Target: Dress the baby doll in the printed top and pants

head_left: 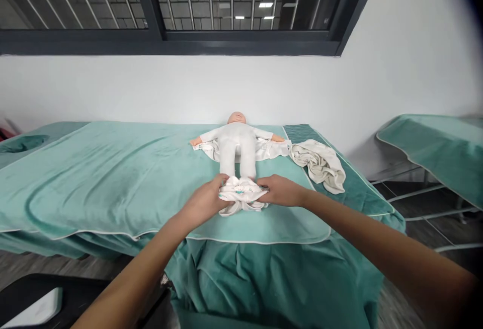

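Note:
A baby doll [237, 138] with a white cloth body lies on its back, its head toward the wall and its legs toward me. Bunched around the ends of its legs is a small white printed garment [242, 193], which looks like baby pants. My left hand [207, 195] grips the garment's left side, thumb on top. On the opposite side my right hand [281, 190] pinches its edge with curled fingers. The doll's feet are hidden in the gathered fabric. Beneath the doll's torso and arms a white printed cloth [269, 150] lies spread out.
A crumpled cream cloth [319, 164] lies right of the doll on the green-covered bed [105, 178]. Behind stand a white wall and a dark-framed window [241, 42]. Another green-covered bed [441, 143] is at right. At lower left, a white object [35, 311] rests on a black surface.

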Action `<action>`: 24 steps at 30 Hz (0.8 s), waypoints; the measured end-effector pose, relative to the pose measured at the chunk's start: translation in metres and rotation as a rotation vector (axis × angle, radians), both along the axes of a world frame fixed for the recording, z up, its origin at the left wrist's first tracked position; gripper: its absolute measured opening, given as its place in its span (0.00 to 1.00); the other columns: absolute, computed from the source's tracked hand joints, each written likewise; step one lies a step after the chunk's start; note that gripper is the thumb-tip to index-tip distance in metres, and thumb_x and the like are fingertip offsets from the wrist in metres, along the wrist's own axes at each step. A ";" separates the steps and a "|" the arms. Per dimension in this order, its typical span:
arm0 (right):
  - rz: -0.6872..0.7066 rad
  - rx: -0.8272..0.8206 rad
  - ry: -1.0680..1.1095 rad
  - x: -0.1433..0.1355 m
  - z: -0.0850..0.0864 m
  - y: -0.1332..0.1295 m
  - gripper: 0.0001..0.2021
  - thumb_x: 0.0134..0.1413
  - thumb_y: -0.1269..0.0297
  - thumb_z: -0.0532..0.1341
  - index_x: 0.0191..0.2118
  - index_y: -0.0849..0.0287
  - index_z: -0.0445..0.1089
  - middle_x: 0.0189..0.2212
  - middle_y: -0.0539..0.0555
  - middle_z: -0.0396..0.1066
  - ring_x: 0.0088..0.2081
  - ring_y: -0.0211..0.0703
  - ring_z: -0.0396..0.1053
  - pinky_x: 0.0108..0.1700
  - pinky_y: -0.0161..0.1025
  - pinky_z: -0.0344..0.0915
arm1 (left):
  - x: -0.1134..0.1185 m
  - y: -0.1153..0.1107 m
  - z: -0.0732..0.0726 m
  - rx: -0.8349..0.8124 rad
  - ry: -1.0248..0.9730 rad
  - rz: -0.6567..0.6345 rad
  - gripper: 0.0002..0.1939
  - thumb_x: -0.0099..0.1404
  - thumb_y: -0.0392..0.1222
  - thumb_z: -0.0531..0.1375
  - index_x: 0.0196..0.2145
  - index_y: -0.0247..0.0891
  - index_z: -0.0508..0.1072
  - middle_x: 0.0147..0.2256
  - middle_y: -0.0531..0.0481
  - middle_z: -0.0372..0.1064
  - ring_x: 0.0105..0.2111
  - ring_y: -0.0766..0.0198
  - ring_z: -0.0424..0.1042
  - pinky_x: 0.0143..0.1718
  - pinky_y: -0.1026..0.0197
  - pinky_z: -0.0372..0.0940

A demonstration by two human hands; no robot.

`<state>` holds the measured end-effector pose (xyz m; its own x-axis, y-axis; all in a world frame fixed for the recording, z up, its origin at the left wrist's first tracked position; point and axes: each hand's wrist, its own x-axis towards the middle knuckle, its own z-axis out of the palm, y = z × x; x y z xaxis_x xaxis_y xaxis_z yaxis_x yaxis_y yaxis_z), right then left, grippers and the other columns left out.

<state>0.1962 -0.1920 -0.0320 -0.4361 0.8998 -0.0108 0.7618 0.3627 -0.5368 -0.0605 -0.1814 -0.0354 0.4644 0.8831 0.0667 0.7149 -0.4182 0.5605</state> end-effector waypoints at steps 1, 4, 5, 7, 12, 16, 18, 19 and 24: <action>0.040 -0.048 0.037 0.000 0.006 -0.001 0.09 0.52 0.56 0.63 0.28 0.55 0.69 0.26 0.47 0.69 0.29 0.39 0.63 0.30 0.34 0.52 | -0.003 -0.003 0.007 -0.035 -0.018 -0.014 0.30 0.58 0.47 0.63 0.57 0.44 0.64 0.41 0.49 0.74 0.38 0.56 0.74 0.35 0.61 0.64; 0.120 -0.195 0.135 0.002 0.031 -0.002 0.15 0.54 0.49 0.61 0.27 0.56 0.68 0.24 0.46 0.65 0.28 0.38 0.60 0.30 0.33 0.53 | -0.014 -0.009 0.039 -0.176 -0.060 -0.095 0.26 0.57 0.48 0.62 0.54 0.45 0.68 0.40 0.51 0.74 0.37 0.58 0.73 0.35 0.63 0.64; 0.136 -0.223 0.156 0.001 0.041 -0.002 0.17 0.56 0.48 0.59 0.27 0.56 0.69 0.24 0.46 0.64 0.28 0.37 0.60 0.30 0.33 0.54 | -0.018 -0.010 0.053 -0.232 -0.068 -0.151 0.25 0.57 0.49 0.62 0.53 0.46 0.69 0.42 0.51 0.74 0.38 0.58 0.73 0.35 0.63 0.64; 0.164 -0.214 0.180 -0.001 0.065 -0.003 0.18 0.58 0.48 0.57 0.27 0.57 0.70 0.25 0.46 0.64 0.28 0.37 0.60 0.30 0.34 0.54 | -0.026 -0.011 0.085 -0.334 -0.066 -0.284 0.24 0.55 0.51 0.64 0.50 0.47 0.73 0.44 0.51 0.74 0.42 0.57 0.73 0.38 0.63 0.65; 0.252 -0.168 0.174 -0.015 0.137 -0.008 0.12 0.50 0.53 0.64 0.36 0.56 0.75 0.28 0.47 0.67 0.30 0.37 0.61 0.30 0.33 0.55 | -0.048 -0.005 0.153 -0.535 -0.078 -0.358 0.25 0.44 0.56 0.70 0.39 0.41 0.78 0.35 0.48 0.74 0.34 0.56 0.72 0.33 0.61 0.66; 0.355 -0.168 0.151 -0.029 0.194 -0.022 0.18 0.47 0.49 0.68 0.39 0.57 0.75 0.27 0.47 0.67 0.28 0.35 0.60 0.29 0.33 0.54 | -0.063 -0.008 0.190 -0.414 -0.259 -0.381 0.19 0.55 0.56 0.67 0.31 0.37 0.71 0.27 0.50 0.68 0.26 0.65 0.66 0.24 0.66 0.60; 0.395 -0.115 0.106 -0.034 0.216 -0.030 0.20 0.45 0.47 0.70 0.38 0.58 0.75 0.27 0.47 0.67 0.28 0.35 0.61 0.29 0.34 0.54 | -0.067 -0.015 0.206 -0.302 -0.358 -0.405 0.16 0.59 0.53 0.65 0.32 0.37 0.70 0.31 0.49 0.69 0.27 0.65 0.67 0.25 0.66 0.61; 0.412 -0.088 0.066 -0.037 0.225 -0.034 0.20 0.44 0.47 0.71 0.36 0.58 0.75 0.27 0.47 0.68 0.29 0.35 0.61 0.30 0.34 0.54 | -0.069 -0.019 0.214 -0.252 -0.414 -0.410 0.14 0.61 0.52 0.64 0.33 0.37 0.70 0.33 0.48 0.70 0.28 0.65 0.68 0.26 0.65 0.61; 0.485 -0.107 -0.070 -0.047 0.251 -0.043 0.21 0.41 0.45 0.72 0.27 0.58 0.72 0.26 0.47 0.66 0.29 0.35 0.61 0.30 0.34 0.56 | -0.073 -0.034 0.238 -0.133 -0.593 -0.331 0.15 0.65 0.51 0.61 0.32 0.35 0.67 0.31 0.50 0.69 0.28 0.67 0.68 0.29 0.64 0.62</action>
<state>0.1494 -0.2355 0.2186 -0.7991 0.5856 -0.1364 0.5543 0.6297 -0.5443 -0.1334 -0.2159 0.2028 0.6296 0.7192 0.2938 0.1186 -0.4627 0.8786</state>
